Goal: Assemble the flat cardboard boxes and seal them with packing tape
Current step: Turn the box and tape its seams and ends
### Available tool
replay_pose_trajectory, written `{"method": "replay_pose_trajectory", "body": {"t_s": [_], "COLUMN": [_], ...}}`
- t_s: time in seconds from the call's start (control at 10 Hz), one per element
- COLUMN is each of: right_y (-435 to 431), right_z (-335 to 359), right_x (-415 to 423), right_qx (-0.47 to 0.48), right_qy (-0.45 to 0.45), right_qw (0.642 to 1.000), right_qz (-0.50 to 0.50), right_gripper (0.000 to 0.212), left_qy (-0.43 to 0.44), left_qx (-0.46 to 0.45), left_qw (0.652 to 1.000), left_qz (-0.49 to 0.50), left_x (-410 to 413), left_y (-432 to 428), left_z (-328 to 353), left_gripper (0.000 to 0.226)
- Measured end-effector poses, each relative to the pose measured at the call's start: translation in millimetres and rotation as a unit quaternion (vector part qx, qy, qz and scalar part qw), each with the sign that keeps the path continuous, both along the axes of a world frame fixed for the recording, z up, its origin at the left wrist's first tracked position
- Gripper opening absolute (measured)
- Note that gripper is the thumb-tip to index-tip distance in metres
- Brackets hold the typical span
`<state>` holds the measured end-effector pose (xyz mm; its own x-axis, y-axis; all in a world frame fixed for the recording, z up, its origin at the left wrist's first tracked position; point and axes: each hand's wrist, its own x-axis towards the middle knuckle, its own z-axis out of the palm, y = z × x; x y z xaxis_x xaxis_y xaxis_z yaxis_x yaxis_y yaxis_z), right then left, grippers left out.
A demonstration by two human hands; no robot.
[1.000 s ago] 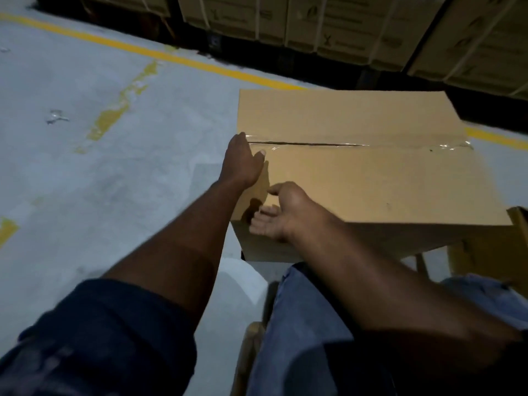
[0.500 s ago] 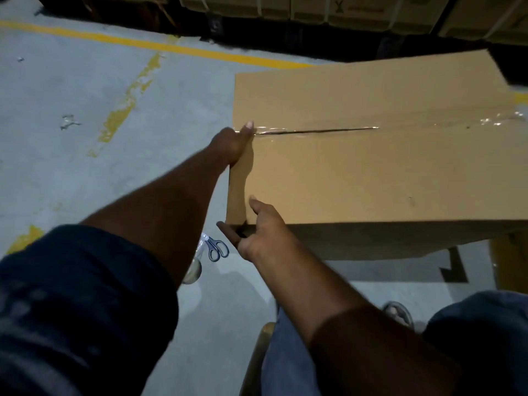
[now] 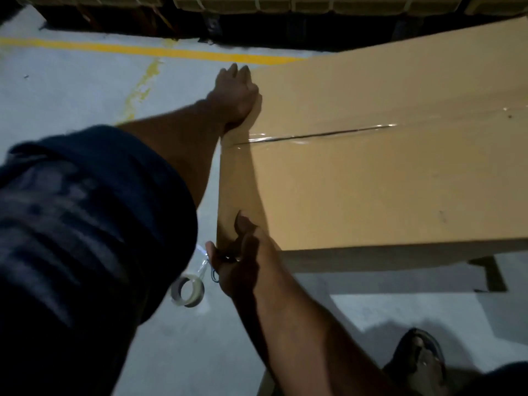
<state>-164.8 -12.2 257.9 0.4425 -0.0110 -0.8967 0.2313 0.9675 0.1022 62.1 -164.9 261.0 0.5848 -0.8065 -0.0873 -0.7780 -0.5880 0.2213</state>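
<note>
Since approx. 0.5 s ago: L hand has shifted from the seam end further along the box's left top edge, twd the far corner. Box fills more of the view and its top sits skewed. Scissors are now mostly hidden behind R hand.

1. Tape roll: on the floor, standing on edge, just beside R hand, below the box's near-left corner. Loose tail runs up twd that corner.
2. L hand: lies on the left top edge, fingers extended and pressing, not visibly wrapped. No clamping seen.
3. R hand: clamped on the near-left corner, thumb on the top face, fingers round the side wall.
4. Box: assembled, raised off the floor. Support not visible. Clear tape seam runs along the centre flap joint; far-right end out of view.

Handling (est.):
- Wt: prob. light, as it appears empty. Bulk, not mass, is the limit.
- Walls: stiff at edges and corners, flexible mid-panel. Flaps will bow if pressed near the seam.
- Surface: dry board, good friction. Taped strip is slick, so avoid it.
- Hold pts: two corners or opposite edges, w/ thumbs on top.
</note>
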Motion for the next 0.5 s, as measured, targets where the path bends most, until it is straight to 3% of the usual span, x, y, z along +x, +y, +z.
{"method": "replay_pose_trajectory", "body": {"t_s": [0.1, 0.2, 0.3, 0.4, 0.5], "right_y": [-17, -20, -24, -32, -58], "right_z": [-17, -27, -35, -26, -12], "right_x": [19, 19, 6, -11, -37], "right_qx": [-0.007, -0.032, -0.071, -0.105, -0.214], "right_qy": [0.064, 0.1, 0.151, 0.197, 0.246], "right_qw": [0.997, 0.99, 0.981, 0.973, 0.945], "right_qz": [0.046, 0.099, 0.101, 0.051, -0.003], "right_gripper": [0.051, 0.054, 0.054, 0.069, 0.097], "left_qy": [-0.11, -0.146, -0.15, -0.106, -0.018], "left_qx": [0.027, 0.036, 0.025, -0.011, -0.105], "left_qw": [0.991, 0.985, 0.988, 0.994, 0.989], "left_qz": [-0.068, -0.079, -0.026, 0.014, 0.1], "left_x": [13, 12, 6, 9, 18], "left_y": [-6, -7, -7, -5, 20], "left_z": [4, 5, 7, 10, 13], "left_gripper": [0.045, 0.05, 0.059, 0.062, 0.063]}}
